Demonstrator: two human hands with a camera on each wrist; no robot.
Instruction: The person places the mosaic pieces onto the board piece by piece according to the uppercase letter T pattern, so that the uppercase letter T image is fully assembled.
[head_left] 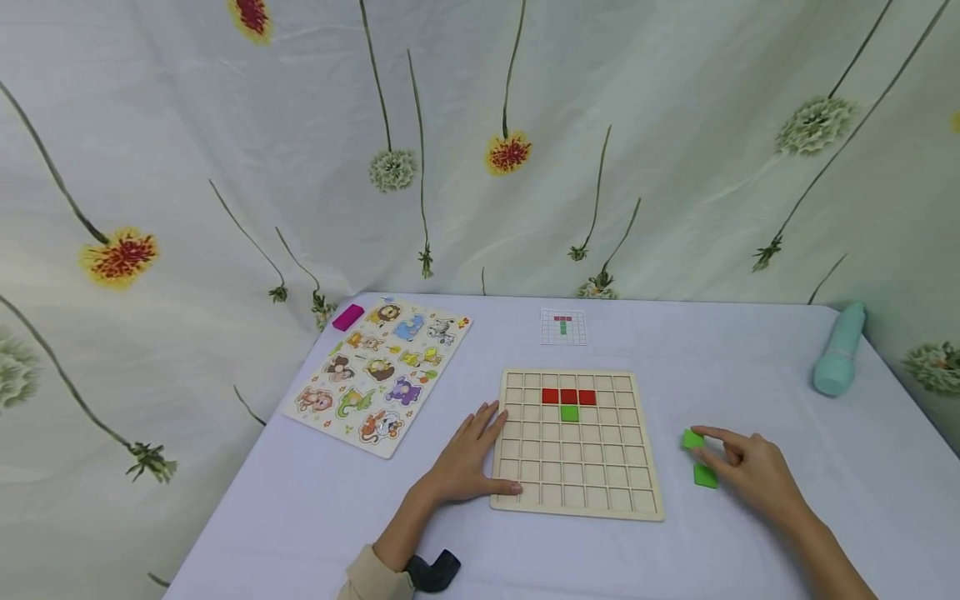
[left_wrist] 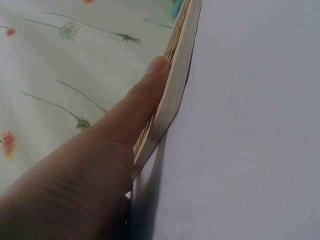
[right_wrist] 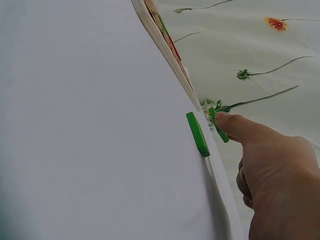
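A wooden grid board (head_left: 570, 500) lies on the table with a row of three red tiles (head_left: 569, 397) and one green tile (head_left: 570, 413) just below the middle one. My left hand (head_left: 467, 460) rests along the board's left edge, fingers stretched, with the thumb over its front left corner. To the right of the board, my right hand (head_left: 757, 475) pinches a green tile (right_wrist: 218, 125) between thumb and index finger. Close by on the tablecloth lies another green tile (head_left: 705, 476), showing its thin side in the right wrist view.
Behind the board is a small pattern card (head_left: 564, 327) with a red and green T. An animal puzzle board (head_left: 378, 375) lies at the left, a magenta block (head_left: 348, 317) at its far corner. A teal bottle-shaped object (head_left: 838, 350) lies at the right edge.
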